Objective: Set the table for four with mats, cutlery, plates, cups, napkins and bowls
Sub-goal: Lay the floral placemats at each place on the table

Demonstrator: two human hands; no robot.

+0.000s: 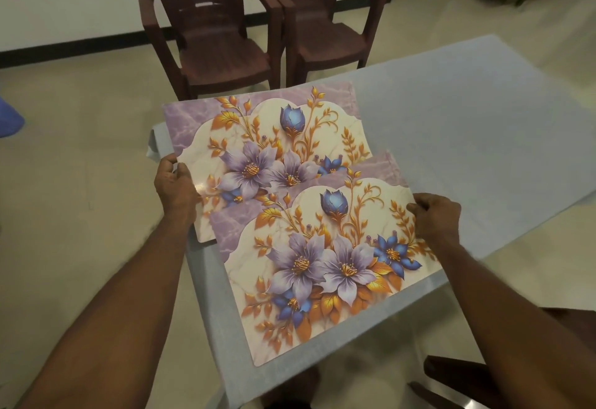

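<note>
Two floral place mats with purple and blue flowers and gold leaves lie over the near left corner of the table [451, 124], which wears a pale blue cloth. The near mat [322, 266] overlaps the lower edge of the far mat [267, 137]. My left hand [174, 186] grips the far mat's left edge, thumb on top. Over at the near mat's right edge, my right hand [435, 218] pinches it. Neither mat lies square to the table edges.
Two dark brown plastic chairs [213, 31] [325, 21] stand side by side beyond the table's far left end. Part of another brown chair [458, 373] shows at the bottom right. Pale tiled floor surrounds the table.
</note>
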